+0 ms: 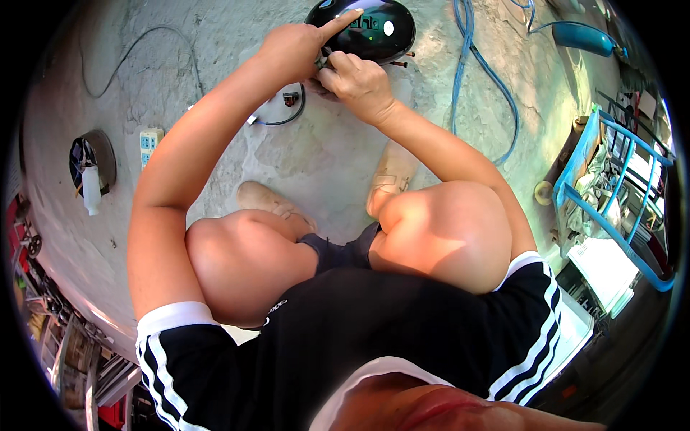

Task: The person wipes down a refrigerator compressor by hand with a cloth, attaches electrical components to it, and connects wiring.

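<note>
A glossy black compressor point(397, 29) with a rounded shell, a green-marked label and short copper pipe stubs point(399, 64) stands on the floor at the top of the view. My left hand point(291, 52) is closed against its near left side, its index finger stretched over the top and the other fingers mostly hidden. Close beside it, my right hand point(359, 85) is closed in a pinch at the compressor's near side; what lies between its fingertips is hidden. Below my left hand lies a short dark cable point(279, 123) with a small dark part point(290, 98) by it.
A blue hose point(467, 57) and a blue cylinder point(581, 37) lie at the upper right. Left of me are a socket strip point(150, 144) and a round dark container point(103, 159) with a white bottle point(90, 190). A blue metal rack point(624, 233) stands at the right.
</note>
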Demonstrator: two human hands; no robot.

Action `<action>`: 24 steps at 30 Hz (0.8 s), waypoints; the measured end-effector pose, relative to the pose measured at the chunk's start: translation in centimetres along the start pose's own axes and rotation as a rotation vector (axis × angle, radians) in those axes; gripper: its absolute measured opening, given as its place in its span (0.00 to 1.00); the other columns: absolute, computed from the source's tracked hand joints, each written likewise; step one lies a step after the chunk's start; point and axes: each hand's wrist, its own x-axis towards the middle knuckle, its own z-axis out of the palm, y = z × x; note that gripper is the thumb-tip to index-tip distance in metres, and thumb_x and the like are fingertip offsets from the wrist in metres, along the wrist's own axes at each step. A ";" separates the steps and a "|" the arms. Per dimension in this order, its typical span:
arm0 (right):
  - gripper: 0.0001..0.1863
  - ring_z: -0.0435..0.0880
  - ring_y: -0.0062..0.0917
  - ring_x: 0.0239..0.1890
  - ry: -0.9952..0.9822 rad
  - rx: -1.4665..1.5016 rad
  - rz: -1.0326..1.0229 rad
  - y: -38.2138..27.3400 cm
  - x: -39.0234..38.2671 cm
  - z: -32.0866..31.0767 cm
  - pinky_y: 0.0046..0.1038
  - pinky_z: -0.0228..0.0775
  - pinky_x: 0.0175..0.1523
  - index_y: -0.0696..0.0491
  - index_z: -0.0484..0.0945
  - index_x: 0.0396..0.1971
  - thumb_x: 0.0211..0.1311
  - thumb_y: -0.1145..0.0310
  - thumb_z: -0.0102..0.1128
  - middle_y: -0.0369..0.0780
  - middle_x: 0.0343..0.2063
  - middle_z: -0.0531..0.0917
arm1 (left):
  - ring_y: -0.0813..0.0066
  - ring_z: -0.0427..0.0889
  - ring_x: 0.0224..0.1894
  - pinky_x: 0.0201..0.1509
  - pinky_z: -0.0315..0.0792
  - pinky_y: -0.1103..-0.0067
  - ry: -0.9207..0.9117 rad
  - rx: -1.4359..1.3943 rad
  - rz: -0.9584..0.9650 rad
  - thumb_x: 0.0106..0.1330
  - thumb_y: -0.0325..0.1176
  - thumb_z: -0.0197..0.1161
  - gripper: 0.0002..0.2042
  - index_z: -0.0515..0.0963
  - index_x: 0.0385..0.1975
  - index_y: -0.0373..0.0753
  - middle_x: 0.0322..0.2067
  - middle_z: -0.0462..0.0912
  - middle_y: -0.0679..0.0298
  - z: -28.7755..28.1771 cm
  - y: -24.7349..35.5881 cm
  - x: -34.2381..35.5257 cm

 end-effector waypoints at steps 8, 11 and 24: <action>0.10 0.80 0.29 0.32 0.025 0.211 0.631 3.9 -7.4 -2.4 0.26 0.74 0.35 0.43 0.80 0.32 0.48 0.67 0.68 0.35 0.35 0.75 | 0.58 0.83 0.27 0.30 0.75 0.66 -0.057 -0.065 -0.014 0.40 0.22 0.69 0.57 0.44 0.71 0.68 0.22 0.81 0.58 -0.9 0.9 0.5; 0.14 0.81 0.33 0.38 0.088 0.500 1.143 6.3 -8.5 -1.9 0.29 0.73 0.47 0.48 0.80 0.37 0.49 0.66 0.69 0.40 0.40 0.77 | 0.57 0.83 0.27 0.31 0.75 0.66 -0.074 -0.047 -0.017 0.41 0.23 0.68 0.56 0.43 0.71 0.68 0.23 0.81 0.58 -1.0 1.0 0.3; 0.24 0.78 0.23 0.46 0.164 1.282 1.455 6.7 -6.5 -0.9 0.25 0.70 0.52 0.57 0.70 0.60 0.62 0.70 0.55 0.45 0.48 0.79 | 0.54 0.83 0.30 0.34 0.76 0.66 -0.063 -0.055 -0.050 0.42 0.26 0.67 0.55 0.43 0.71 0.65 0.25 0.82 0.55 -0.8 1.8 0.3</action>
